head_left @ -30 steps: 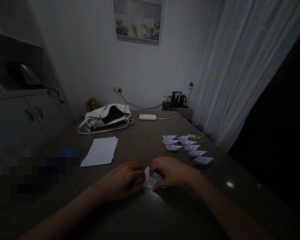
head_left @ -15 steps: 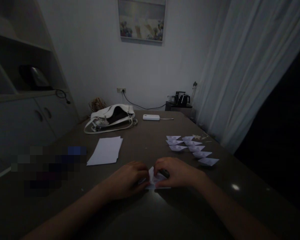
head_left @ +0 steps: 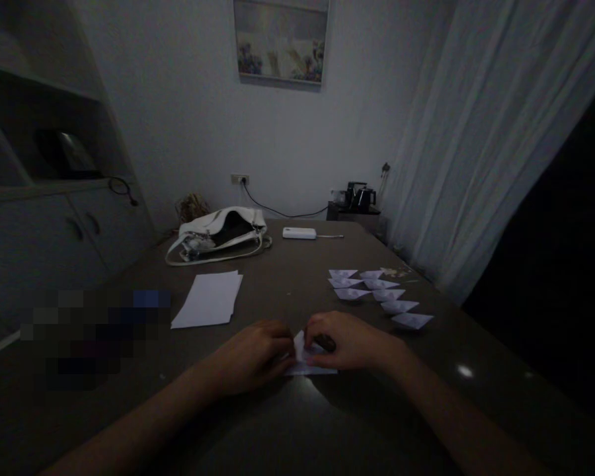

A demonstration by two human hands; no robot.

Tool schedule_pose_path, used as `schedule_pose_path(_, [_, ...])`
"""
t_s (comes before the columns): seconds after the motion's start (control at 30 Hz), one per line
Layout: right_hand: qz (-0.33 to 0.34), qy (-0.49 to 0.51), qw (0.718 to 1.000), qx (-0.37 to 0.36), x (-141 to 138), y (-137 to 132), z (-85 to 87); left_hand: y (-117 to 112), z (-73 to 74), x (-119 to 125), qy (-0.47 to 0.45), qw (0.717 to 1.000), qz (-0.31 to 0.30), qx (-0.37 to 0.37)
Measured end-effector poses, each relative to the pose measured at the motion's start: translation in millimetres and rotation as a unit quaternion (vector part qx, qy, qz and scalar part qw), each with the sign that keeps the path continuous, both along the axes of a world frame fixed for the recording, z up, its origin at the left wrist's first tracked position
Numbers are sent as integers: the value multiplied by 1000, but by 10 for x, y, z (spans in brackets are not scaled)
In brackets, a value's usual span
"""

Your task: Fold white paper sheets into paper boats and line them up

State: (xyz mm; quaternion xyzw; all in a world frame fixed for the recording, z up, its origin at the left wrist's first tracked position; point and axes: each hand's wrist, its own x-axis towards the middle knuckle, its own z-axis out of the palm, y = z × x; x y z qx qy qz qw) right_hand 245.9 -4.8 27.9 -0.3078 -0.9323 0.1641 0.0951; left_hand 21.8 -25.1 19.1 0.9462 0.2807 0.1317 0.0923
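Both my hands rest on the dark table (head_left: 287, 423), pinching a small folded white paper (head_left: 305, 360) between them. My left hand (head_left: 250, 357) has its fingers curled on the paper's left side. My right hand (head_left: 347, 340) is closed on the right side, fingertips pressing the fold. Most of the paper is hidden under my fingers. Several finished folded paper boats (head_left: 377, 294) lie in two rows to the right, a little beyond my right hand.
A stack of white sheets (head_left: 208, 301) lies to the left front. Further back are a white handbag (head_left: 218, 231) and a white power bank (head_left: 299, 233) with a cable. A blurred patch covers the left table edge. A curtain (head_left: 466, 145) hangs on the right.
My hands stay on the folded paper, with only small finger shifts. The view has panned slightly between the earliest frame and now.
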Motion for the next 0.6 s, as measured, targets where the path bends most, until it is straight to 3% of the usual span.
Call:
schedule_pose_path(0.5, [2,9,1000,-4,-5,6,-5,-4,-11,45,1,1000,7,-25])
schedule_pose_path(0.6, [2,12,1000,-4,1,8,-13,107,56,-57,-12,999,25,-19])
